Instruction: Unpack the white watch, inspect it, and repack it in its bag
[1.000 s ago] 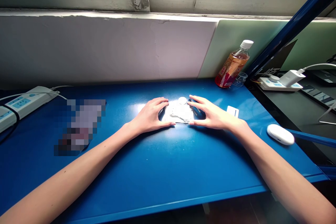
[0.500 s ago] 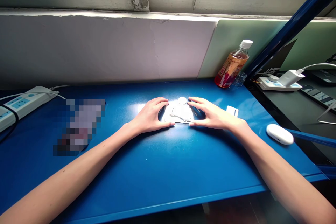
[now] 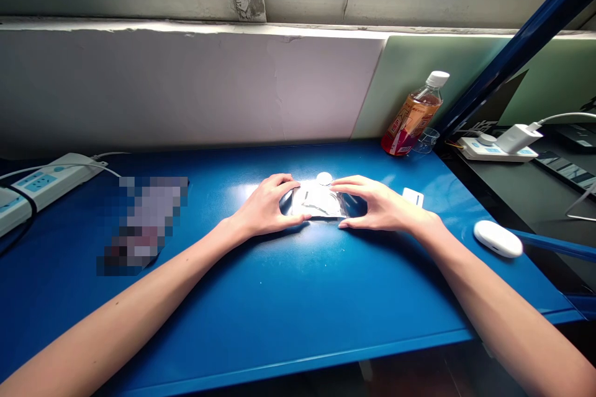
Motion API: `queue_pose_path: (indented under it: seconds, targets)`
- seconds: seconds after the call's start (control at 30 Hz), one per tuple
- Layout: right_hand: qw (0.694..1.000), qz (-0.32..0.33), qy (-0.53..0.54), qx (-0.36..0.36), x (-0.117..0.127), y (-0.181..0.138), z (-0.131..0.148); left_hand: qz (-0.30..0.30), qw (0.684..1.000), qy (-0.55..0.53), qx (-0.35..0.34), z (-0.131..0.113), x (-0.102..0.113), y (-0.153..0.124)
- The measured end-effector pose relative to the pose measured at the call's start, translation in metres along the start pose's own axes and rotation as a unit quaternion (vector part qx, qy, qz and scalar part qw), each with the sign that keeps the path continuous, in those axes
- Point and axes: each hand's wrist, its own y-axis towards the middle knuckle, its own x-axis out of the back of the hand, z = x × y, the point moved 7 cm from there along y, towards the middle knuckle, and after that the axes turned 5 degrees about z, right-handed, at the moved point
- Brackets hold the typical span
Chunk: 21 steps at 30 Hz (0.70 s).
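Fingers [image 3: 285, 182] and thumb of the left hand [image 3: 261, 206] stand spread in a wide curve, and the right hand [image 3: 382, 205] mirrors it, neither one pinched together. Between them, flat on the blue table [image 3: 298, 298], lies a small clear plastic packet [image 3: 321, 205] with something pale in it, the details washed out by glare. Left fingertips and thumb appear to meet its left-hand corners; on the other side the fingers reach the far corner, while the thumb sits just beside the near one, and whether it touches I cannot tell. A white round piece [image 3: 325, 178] sits at the packet's far edge, close to the right fingertips.

The packet looks light and limp, its film probably slick and apt to crinkle or slide; how fragile the contents are I cannot judge. Corners or side edges seem the best hold, with a gentle pinch of thumb and forefinger.

Just beyond the right wrist lies a small white card-like piece [image 3: 413, 198], and farther right a white earbud case [image 3: 498, 239]. Behind these stands a drink bottle [image 3: 412, 119]. Well to the left are a flat oblong thing [image 3: 149, 211], blurred out, and a white power strip [image 3: 56, 172].
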Motion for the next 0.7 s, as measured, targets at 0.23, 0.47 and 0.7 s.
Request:
queue_pose_path:
  seconds: [0.23,0.47,0.7]
  targets:
    - [1.000,-0.020,0.007,-0.004,0.003,0.000,0.003,0.005,1.000,0.011,-0.017,-0.005,0.001,0.001]
    - [0.998,-0.043,0.036,-0.018,0.009,0.000,0.006,-0.015,0.999,-0.032,-0.031,-0.008,0.007,0.001]
    - [0.990,-0.132,0.042,-0.031,0.017,-0.002,0.002,-0.048,0.994,-0.095,-0.024,-0.003,0.008,0.001]
